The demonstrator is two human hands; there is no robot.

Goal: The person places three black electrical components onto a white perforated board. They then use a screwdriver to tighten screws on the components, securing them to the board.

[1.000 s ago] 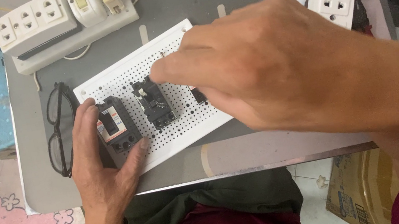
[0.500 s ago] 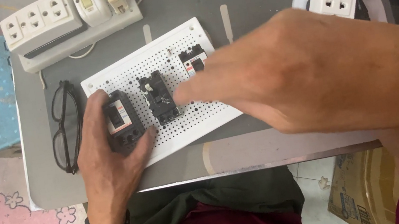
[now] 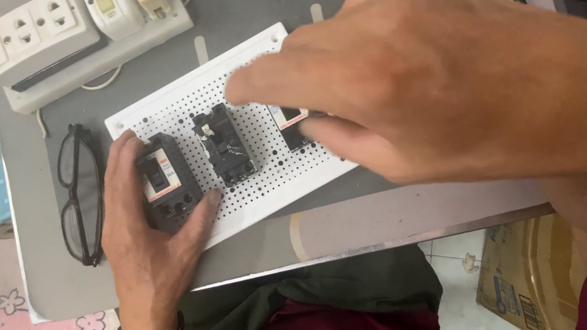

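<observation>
From the head view, the left hand (image 3: 153, 242) clasps the leftmost black circuit breaker (image 3: 167, 179) on the white perforated board (image 3: 265, 181), its grip closed around it. At three o'clock, the right hand (image 3: 446, 86) reaches over the rightmost breaker (image 3: 292, 122), fingers loosely spread, holding nothing; a middle breaker (image 3: 225, 146) sits between, eyeglasses (image 3: 80, 192) at nine o'clock on the tabletop (image 3: 395, 212).

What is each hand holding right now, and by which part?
Left hand grips the left breaker by its sides. Right hand touches the right breaker; grip hidden.

Left hand (image 3: 150, 250) gripping black breaker (image 3: 167, 181), perforated white board (image 3: 265, 185)
</observation>
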